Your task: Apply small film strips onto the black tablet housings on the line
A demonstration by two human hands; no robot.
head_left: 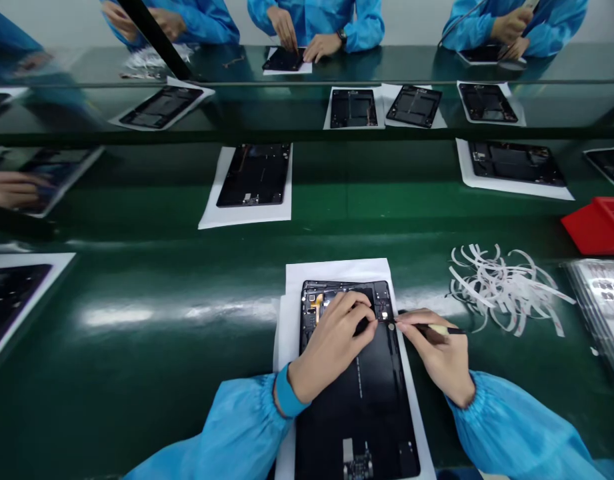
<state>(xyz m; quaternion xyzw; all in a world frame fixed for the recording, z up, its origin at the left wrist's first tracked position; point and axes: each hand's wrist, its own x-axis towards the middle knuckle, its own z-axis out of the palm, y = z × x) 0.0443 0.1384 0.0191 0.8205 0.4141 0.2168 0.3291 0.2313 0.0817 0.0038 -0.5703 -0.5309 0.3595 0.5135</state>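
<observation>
An opened tablet lies on white paper sheets in front of me, its inner parts showing. My left hand rests over its upper part, thumb and fingers pinched near the right side; whatever they hold is hidden. At the tablet's upper right edge, my right hand grips a slim black tool with a pale section. The tool's tip points toward the tablet beside a small bright part. Its exact kind is unclear. Below the left hand, a circuit board shows at the tablet's bottom end.
Curled white strips lie in a heap to the right, near a red bin and clear plastic trays. Other opened tablets on paper lie farther back. Across the bench, co-workers in blue sleeves handle tablets.
</observation>
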